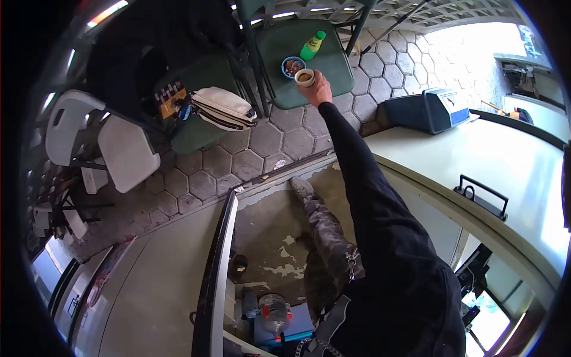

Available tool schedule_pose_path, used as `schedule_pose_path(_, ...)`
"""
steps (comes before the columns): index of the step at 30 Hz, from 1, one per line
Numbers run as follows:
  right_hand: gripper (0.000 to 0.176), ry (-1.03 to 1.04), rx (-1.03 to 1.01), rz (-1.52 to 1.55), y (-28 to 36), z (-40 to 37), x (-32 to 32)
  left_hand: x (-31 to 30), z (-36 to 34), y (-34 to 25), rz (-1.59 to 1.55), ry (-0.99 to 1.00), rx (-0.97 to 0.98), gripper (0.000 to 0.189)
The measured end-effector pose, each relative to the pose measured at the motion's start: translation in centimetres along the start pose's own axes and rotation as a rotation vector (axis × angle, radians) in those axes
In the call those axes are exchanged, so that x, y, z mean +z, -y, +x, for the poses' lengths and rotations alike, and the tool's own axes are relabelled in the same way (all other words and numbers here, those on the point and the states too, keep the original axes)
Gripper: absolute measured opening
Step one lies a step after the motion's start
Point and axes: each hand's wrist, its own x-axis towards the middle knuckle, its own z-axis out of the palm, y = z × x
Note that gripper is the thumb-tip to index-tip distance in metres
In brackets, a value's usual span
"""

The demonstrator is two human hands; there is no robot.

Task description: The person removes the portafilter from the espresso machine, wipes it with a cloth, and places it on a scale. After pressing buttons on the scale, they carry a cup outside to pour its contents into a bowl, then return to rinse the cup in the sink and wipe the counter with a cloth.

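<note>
Head view: my right hand (321,92) is out at full arm stretch, fingers (316,83) clamped round a small cup (305,77) w/ brown liquid close to the brim. Left hand isn't in shot, so can't say what its fingers are doing.

What could go wrong, as I judge it:
- Spill. The cup's nearly full and my arm is fully extended, so there's not much wrist control. Any wobble or tilt and the liquid goes over the rim onto the green counter (333,65).
- Knock. The blue bowl (291,65) w/ dark bits in it is just beside the cup, looks almost rim to rim. A small drift that way bumps it.
- The green bottle (312,45) stands upright just past the bowl. It's tall and narrow, so prob. the easiest thing there to tip.
- Edge. The cup is over the near part of the counter. Too close to the edge and it could drop to the hex-paved floor (262,143).

Where the cup is vs. my fingers: it sits at the far end of the hand, beyond the palm. The fingers wrap its near side and the open top faces up, level as far as I can see. Can't tell if its base touches the counter or hangs just above it.
</note>
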Motion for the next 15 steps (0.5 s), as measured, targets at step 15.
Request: schedule_pose_path(15,0.091,0.564,0.381,-0.587,-3.2,13.6,3.6,-0.7,-4.4,4.5,0.268,0.103,-0.214,0.051)
